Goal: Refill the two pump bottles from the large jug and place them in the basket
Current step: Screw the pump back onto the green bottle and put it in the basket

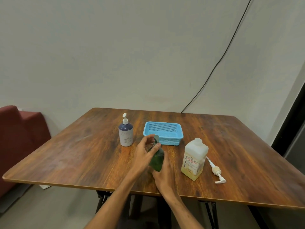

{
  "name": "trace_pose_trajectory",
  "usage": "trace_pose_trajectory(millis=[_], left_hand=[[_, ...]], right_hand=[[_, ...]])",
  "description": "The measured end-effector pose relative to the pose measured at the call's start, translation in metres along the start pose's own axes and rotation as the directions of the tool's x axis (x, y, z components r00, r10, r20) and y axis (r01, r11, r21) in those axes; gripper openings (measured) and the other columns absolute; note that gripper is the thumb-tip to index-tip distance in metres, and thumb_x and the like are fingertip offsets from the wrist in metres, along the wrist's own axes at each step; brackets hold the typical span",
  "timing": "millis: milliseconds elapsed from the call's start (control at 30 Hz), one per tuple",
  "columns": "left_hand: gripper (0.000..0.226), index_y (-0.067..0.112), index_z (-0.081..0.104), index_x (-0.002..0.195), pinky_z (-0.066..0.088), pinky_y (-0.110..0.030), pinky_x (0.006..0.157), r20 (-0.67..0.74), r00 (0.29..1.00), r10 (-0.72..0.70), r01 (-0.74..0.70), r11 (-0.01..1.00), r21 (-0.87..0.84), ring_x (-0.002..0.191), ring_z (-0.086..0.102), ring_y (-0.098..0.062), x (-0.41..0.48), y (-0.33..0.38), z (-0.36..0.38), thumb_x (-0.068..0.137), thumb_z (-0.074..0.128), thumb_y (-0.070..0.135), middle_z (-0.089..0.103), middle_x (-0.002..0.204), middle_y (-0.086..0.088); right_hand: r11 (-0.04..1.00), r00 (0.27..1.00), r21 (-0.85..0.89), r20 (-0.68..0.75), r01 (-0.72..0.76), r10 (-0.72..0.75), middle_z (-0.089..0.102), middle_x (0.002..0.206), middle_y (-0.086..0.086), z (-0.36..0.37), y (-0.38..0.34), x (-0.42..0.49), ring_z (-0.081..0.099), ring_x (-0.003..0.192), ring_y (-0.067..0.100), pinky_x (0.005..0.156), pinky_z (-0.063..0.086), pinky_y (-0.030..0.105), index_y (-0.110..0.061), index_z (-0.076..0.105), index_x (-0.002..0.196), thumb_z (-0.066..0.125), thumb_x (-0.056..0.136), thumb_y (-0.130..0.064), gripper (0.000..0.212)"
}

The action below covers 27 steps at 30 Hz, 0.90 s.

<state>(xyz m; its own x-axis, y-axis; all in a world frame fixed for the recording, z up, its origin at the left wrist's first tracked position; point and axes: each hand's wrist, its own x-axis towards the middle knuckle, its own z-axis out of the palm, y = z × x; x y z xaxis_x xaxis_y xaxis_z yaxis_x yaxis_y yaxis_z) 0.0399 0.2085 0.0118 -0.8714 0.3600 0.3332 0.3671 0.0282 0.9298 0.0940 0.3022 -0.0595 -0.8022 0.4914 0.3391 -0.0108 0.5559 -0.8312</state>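
Our right hand [163,174] grips the green bottle [157,160]; left hand [144,153] pinches its pump [156,139], perhaps unscrewing; basket [162,123] empty; both refills remain.

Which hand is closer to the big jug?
Right. The right hand holds the green bottle low, just left of the jug; the left hand is farther away, at its top.
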Motion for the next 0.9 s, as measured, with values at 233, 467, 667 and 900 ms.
trace_pose_trajectory(millis=[233,467,667,900], left_hand=[[0.023,0.018,0.070,0.106,0.056,-0.028,0.091,-0.093,0.993,0.076,-0.068,0.994,0.091,0.099,0.067,-0.005,0.002,0.000,0.001,0.084,0.078,0.017,0.072,0.103,0.008],[0.034,0.023,0.056,0.130,0.052,-0.018,0.090,0.071,0.997,-0.028,0.033,0.997,-0.076,0.117,0.060,-0.005,-0.005,0.000,-0.002,0.097,0.062,0.018,0.064,0.122,0.013],[0.034,0.021,0.065,0.112,0.053,-0.016,0.085,-0.182,0.982,0.054,-0.040,0.996,0.078,0.101,0.062,0.006,-0.006,-0.006,0.013,0.082,0.080,0.026,0.068,0.107,0.013],[0.047,0.021,0.051,0.141,0.051,-0.031,0.103,0.046,0.999,0.008,-0.006,0.999,-0.048,0.126,0.056,-0.007,-0.005,-0.011,-0.001,0.096,0.064,0.016,0.061,0.136,0.004]], right_hand=[[1.000,1.000,0.005,-0.007,-0.010,0.010,0.056,0.131,-0.013,0.001,0.003,0.001,0.057,0.116,0.005,0.090,0.056,0.031,-0.040,0.031,0.141,0.081,0.076,-0.035,0.082],[1.000,1.000,-0.017,-0.003,-0.026,0.026,0.057,0.128,-0.013,0.004,0.005,0.002,0.058,0.112,0.004,0.087,0.056,0.025,-0.037,0.031,0.143,0.081,0.077,-0.032,0.083],[0.999,1.000,-0.021,-0.004,-0.025,0.025,0.057,0.124,-0.013,0.005,0.008,0.002,0.058,0.112,0.005,0.088,0.057,0.029,-0.040,0.031,0.142,0.078,0.080,-0.024,0.079],[1.000,1.000,-0.017,0.002,-0.016,0.016,0.056,0.129,-0.015,0.005,0.009,0.003,0.058,0.114,0.004,0.089,0.056,0.030,-0.040,0.031,0.143,0.080,0.078,-0.032,0.082]])
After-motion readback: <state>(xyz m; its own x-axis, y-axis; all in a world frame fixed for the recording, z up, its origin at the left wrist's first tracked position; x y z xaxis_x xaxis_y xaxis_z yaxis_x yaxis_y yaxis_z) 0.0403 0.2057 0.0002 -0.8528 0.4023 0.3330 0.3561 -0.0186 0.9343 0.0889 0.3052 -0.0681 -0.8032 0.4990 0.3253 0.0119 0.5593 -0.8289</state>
